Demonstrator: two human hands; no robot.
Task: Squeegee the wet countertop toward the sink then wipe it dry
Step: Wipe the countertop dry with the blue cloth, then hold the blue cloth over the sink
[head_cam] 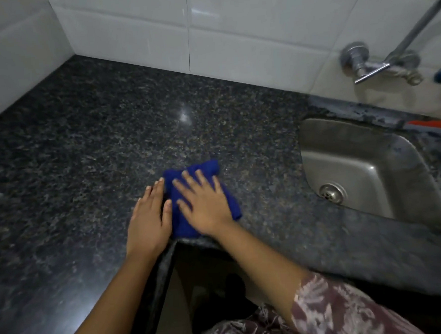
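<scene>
A folded dark blue cloth (204, 169) lies on the black speckled granite countertop (96, 138) near its inner front corner. My right hand (203, 202) rests flat on top of the cloth with fingers spread. Beside it, my left hand (150, 217) lies flat on the counter, its thumb and fingertips touching the cloth's left edge. The steel sink (364, 165) is set into the counter to the right, an arm's width from the cloth. No squeegee is in view.
White tiled walls (206, 31) close the counter at the back and left. A chrome wall tap (378, 64) hangs above the sink. An orange object (433, 122) lies on the ledge behind the sink. The counter's front edge runs just below my hands.
</scene>
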